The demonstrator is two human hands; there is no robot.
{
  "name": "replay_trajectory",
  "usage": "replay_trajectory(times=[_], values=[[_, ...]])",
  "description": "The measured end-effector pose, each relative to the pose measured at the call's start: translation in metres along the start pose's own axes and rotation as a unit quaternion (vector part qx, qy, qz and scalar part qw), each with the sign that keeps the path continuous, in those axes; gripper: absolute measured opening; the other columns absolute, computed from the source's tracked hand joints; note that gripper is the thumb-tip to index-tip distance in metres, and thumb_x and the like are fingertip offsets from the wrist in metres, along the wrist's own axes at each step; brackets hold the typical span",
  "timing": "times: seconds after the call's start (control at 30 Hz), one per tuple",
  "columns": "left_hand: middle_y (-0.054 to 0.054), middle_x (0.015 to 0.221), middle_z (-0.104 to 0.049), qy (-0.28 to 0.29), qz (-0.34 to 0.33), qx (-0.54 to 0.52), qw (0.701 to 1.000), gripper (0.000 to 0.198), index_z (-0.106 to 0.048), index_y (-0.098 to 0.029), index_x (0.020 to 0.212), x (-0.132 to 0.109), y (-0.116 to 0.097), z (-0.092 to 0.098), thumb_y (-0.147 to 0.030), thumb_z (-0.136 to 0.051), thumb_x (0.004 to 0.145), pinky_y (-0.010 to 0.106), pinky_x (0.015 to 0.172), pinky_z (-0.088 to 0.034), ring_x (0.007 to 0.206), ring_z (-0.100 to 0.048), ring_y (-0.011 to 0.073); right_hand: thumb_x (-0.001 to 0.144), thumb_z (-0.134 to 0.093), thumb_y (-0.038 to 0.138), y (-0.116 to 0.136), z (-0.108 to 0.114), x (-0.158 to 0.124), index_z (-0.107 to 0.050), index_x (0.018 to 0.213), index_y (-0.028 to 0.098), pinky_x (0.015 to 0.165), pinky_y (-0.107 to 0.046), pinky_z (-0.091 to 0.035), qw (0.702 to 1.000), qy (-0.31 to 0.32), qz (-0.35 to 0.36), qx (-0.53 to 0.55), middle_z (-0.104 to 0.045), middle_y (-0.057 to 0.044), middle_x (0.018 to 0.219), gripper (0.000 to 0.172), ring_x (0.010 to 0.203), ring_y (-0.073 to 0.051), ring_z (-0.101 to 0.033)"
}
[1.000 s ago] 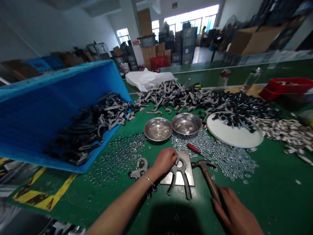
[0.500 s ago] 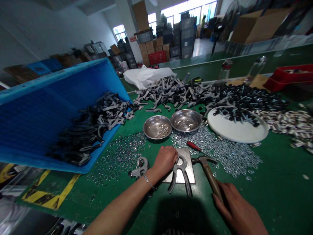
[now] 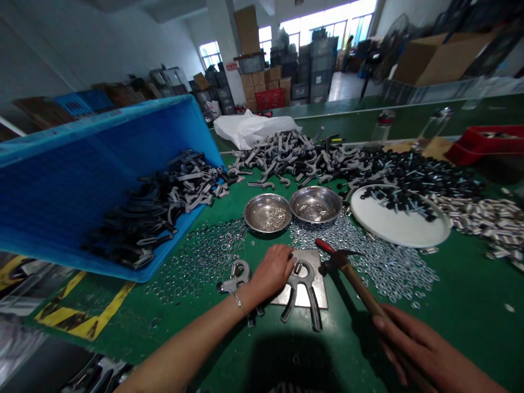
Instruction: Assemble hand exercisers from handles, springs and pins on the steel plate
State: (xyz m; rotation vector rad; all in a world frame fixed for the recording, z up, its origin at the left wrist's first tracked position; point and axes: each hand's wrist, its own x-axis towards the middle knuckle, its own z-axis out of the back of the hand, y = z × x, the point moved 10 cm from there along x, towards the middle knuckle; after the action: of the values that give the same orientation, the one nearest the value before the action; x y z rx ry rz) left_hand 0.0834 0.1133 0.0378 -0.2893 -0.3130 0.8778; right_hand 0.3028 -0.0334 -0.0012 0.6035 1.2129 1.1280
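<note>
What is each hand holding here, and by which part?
The right hand holds the hammer by the lower end of its handle. The left hand presses on the top of the hand gripper lying on the plate.

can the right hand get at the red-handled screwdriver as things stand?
Probably not freely: the right hand is closed round the hammer, whose head sits just beside the red-handled screwdriver. Nothing else covers it.

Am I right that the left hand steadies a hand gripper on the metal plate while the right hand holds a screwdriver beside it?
Not quite. The right hand holds a hammer by its wooden handle, not a screwdriver. The head view shows its metal head raised next to the metal plate. The rest stands: the left hand steadies the hand gripper on that plate.
</note>
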Motion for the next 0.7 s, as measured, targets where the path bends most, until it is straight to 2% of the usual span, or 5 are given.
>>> replay_trajectory(times=[0.13,0.33,0.5,0.6,0.7], values=[[0.009,0.111,-0.061,0.038,-0.019,-0.009,0.999,0.022,-0.057,-0.016,0.112,-0.022,0.0,0.006,-0.013,-0.051,0.091,0.04,0.097,-0.041,0.107,-0.053,0.0235,0.09,-0.052,0.057,0.024,0.006,0.008,-0.068,0.104,0.029,0.065,-0.037,-0.06,0.993,-0.043,0.052,-0.099,-0.075,-0.009,0.087,0.036,0.075,-0.028,-0.073],[0.01,0.105,-0.061,0.092,-0.071,0.044,0.992,0.015,-0.062,-0.017,0.103,-0.028,-0.008,-0.004,-0.025,-0.061,0.09,0.04,0.093,-0.038,0.106,-0.052,0.0262,0.095,-0.044,0.056,0.075,0.001,0.021,-0.062,0.107,0.028,0.067,-0.036,-0.057,0.956,-0.091,0.139,-0.243,-0.075,-0.01,0.092,0.035,0.077,-0.028,-0.071],[0.01,0.098,-0.064,0.092,-0.078,0.084,0.989,0.015,-0.065,-0.015,0.091,-0.021,-0.006,-0.008,-0.03,-0.064,0.091,0.04,0.089,-0.036,0.103,-0.053,0.0271,0.097,-0.04,0.056,0.064,-0.019,0.039,-0.061,0.091,0.027,0.06,-0.033,-0.053,0.951,0.002,0.103,-0.292,-0.071,-0.005,0.073,0.036,0.063,-0.023,-0.068],[0.01,0.096,-0.065,0.091,-0.091,0.091,0.988,0.017,-0.065,-0.014,0.091,-0.02,-0.008,-0.009,-0.031,-0.064,0.091,0.041,0.088,-0.036,0.101,-0.053,0.0271,0.099,-0.038,0.055,0.069,-0.011,0.045,-0.061,0.094,0.027,0.066,-0.032,-0.054,0.959,-0.025,0.11,-0.26,-0.072,-0.005,0.081,0.036,0.073,-0.023,-0.069],[0.01,0.095,-0.066,0.098,-0.092,0.095,0.986,0.019,-0.066,-0.014,0.088,-0.02,-0.008,-0.008,-0.032,-0.063,0.091,0.041,0.087,-0.036,0.099,-0.054,0.0272,0.097,-0.04,0.054,0.074,-0.006,0.049,-0.061,0.088,0.027,0.059,-0.033,-0.052,0.95,-0.039,0.105,-0.293,-0.07,-0.004,0.07,0.035,0.061,-0.023,-0.067]])
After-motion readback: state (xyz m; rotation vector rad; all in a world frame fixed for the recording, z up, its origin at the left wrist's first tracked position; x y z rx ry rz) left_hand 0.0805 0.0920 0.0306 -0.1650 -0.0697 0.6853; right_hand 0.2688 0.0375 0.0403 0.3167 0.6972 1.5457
